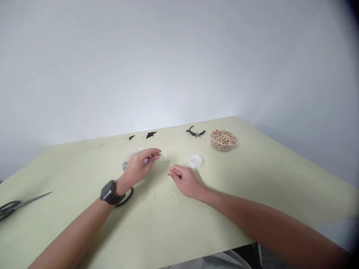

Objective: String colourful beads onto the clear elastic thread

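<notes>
My left hand [139,165], with a dark watch on its wrist, is raised over a clear round container [125,165] holding small things I cannot make out. Its thumb and fingers come together in a pinch; whatever is between the tips is too small to name. To its right, my right hand [185,182] is closed, thumb against forefinger, on a thin pale thread. A loop of that thread [177,197] curves below the hand, over the table. Just beyond my right hand sits a small clear dish [196,160] with tiny bits in it.
A clear bowl of beige, bean-like pieces [223,140] stands at the back right. Black-handled pliers [195,132] lie left of it. Black scraps [151,135] are near the far edge. Scissors [22,204] lie at the left on the pale green table [134,239].
</notes>
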A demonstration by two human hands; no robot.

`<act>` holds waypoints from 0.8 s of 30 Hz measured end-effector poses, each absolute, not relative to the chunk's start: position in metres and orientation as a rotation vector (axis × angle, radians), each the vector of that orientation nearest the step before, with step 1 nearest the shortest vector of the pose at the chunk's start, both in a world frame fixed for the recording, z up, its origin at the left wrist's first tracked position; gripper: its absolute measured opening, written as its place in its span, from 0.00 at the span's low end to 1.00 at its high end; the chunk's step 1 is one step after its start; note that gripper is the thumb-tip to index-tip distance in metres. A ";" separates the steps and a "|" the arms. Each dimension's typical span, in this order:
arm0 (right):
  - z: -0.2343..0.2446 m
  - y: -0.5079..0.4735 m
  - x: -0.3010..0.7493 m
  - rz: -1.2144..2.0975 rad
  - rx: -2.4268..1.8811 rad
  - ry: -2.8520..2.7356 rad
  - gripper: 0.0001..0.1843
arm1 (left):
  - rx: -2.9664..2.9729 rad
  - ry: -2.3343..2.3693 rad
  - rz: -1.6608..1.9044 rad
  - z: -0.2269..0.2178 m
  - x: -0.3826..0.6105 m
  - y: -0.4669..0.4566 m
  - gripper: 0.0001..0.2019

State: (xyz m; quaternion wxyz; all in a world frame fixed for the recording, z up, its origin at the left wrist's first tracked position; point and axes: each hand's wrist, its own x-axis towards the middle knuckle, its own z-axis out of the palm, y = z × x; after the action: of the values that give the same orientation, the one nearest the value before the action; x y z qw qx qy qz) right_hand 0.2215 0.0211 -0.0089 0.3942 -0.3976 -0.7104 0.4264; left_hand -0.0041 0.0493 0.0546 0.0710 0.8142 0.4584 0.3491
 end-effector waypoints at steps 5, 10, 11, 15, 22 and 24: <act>-0.013 0.024 0.222 1.013 -0.966 -1.785 0.14 | 2.088 1.223 1.133 0.036 0.030 0.006 0.08; -0.016 0.024 0.221 1.033 -0.924 -1.805 0.13 | 1.821 1.272 1.089 0.002 0.031 -0.013 0.10; -0.017 0.024 0.221 1.032 -0.916 -1.806 0.13 | 1.768 1.260 1.088 -0.004 0.033 -0.014 0.10; -0.016 0.023 0.222 1.014 -0.898 -1.792 0.13 | 1.629 1.163 1.130 -0.013 0.044 -0.012 0.10; -0.013 0.023 0.224 0.956 -0.926 -1.770 0.14 | 1.505 1.095 1.255 -0.017 0.042 -0.002 0.09; -0.014 0.024 0.223 0.948 -0.922 -1.775 0.14 | 1.495 1.112 1.267 -0.019 0.038 0.002 0.10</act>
State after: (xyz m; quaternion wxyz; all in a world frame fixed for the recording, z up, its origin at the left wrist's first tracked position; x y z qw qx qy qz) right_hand 0.2231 0.0237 -0.0135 0.4473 -0.3726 -0.7171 0.3831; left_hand 0.0382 0.0018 -0.0194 0.4298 0.5993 0.4455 0.5076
